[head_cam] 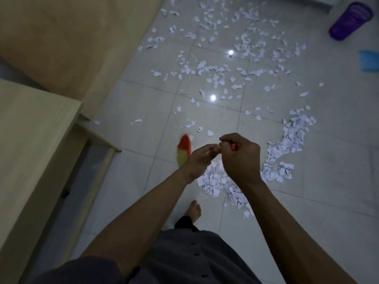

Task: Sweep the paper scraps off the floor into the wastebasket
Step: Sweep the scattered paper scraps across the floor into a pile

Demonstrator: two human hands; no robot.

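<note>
My right hand (240, 158) and my left hand (202, 158) both grip the red handle of a broom. Its red-and-yellow bristle head (184, 151) is blurred, just left of my left hand, over the tiled floor. A swept pile of white paper scraps (217, 183) lies below my hands, with another heap (291, 140) to the right. Many loose scraps (225, 58) are scattered across the floor farther away. The purple wastebasket (350, 20) lies tilted at the top right, far from my hands.
A light wooden desk (30, 140) fills the left side, with a wooden panel (71, 37) behind it. A blue dustpan (369, 60) shows at the right edge. My bare foot (193, 210) stands on the tiles (328, 201) near the pile.
</note>
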